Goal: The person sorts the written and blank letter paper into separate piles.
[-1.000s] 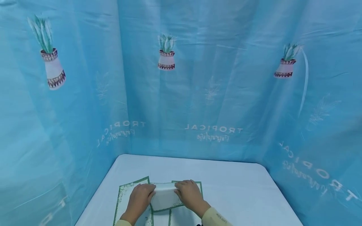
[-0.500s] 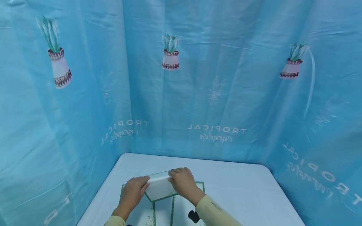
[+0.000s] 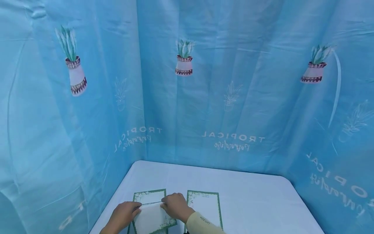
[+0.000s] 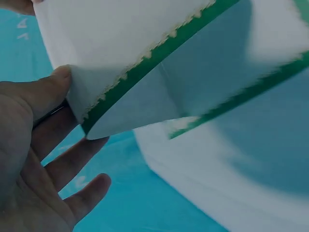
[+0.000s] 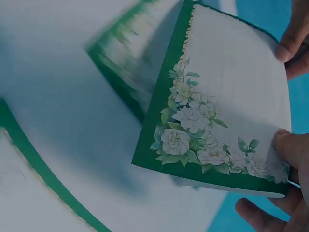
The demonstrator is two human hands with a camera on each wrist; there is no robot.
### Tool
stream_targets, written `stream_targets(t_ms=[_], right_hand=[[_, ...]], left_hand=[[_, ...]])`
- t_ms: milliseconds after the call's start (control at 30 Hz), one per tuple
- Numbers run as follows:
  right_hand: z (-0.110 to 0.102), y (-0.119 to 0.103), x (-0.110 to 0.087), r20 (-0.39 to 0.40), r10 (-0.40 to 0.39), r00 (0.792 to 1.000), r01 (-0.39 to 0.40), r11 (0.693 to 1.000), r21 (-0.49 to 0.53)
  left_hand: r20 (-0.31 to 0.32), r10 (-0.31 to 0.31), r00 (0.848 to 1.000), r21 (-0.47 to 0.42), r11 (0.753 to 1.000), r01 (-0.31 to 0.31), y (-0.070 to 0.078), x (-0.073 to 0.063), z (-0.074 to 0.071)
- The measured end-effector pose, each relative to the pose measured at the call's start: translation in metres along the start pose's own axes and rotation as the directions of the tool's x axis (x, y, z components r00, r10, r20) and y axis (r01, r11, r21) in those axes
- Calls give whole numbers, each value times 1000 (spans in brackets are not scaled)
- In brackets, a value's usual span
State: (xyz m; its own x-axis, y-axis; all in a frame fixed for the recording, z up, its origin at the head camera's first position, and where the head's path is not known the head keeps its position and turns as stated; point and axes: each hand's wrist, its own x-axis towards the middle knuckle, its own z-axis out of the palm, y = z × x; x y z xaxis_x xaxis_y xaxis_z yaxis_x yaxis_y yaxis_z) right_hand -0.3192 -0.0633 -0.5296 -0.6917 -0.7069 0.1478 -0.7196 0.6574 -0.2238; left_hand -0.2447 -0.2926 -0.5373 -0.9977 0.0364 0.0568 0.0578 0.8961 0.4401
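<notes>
Between both hands is a folded sheet of stationery paper (image 3: 151,217), white with a green border and printed white flowers (image 5: 193,130). It is held up above the table, its fold toward the far side. My left hand (image 3: 124,213) pinches the left end of the fold with thumb and index finger; its other fingers are spread in the left wrist view. At the right end, my right hand (image 3: 176,206) pinches the fold between thumb and fingers. A matching sheet (image 3: 150,196) lies under and behind the folded one. Another flat sheet (image 3: 204,208) lies to the right.
A white-covered table (image 3: 248,201) extends to the right and back. Blue curtains (image 3: 187,107) printed with potted plants and reversed lettering hang close around its left, back and right sides.
Both hands first lifted the folded sheet up and away, then brought it left and nearer, over the left sheet. The right flat sheet is now more uncovered. The head view shifted slightly left.
</notes>
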Motion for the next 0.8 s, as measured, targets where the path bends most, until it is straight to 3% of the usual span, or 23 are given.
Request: stream_targets(t_ms=[100,300,567,800], right_hand=[[19,2,1,57,44,997,-46,999,24],[44,3,-2,99,85,991,-86,996,2],[58,0,-12,126,87,988,-76,993,-87],[61,4,-16,210,92,973,-75,993,-87]], left_hand=[[65,-15,998,-8,1000,16,-7,-1,11],[136,-67,989,33,997,63,-12,0,31],[123,-106,987,62,993,99,-23,-1,53],[153,-87,984,38,996,82,-32,2,58]])
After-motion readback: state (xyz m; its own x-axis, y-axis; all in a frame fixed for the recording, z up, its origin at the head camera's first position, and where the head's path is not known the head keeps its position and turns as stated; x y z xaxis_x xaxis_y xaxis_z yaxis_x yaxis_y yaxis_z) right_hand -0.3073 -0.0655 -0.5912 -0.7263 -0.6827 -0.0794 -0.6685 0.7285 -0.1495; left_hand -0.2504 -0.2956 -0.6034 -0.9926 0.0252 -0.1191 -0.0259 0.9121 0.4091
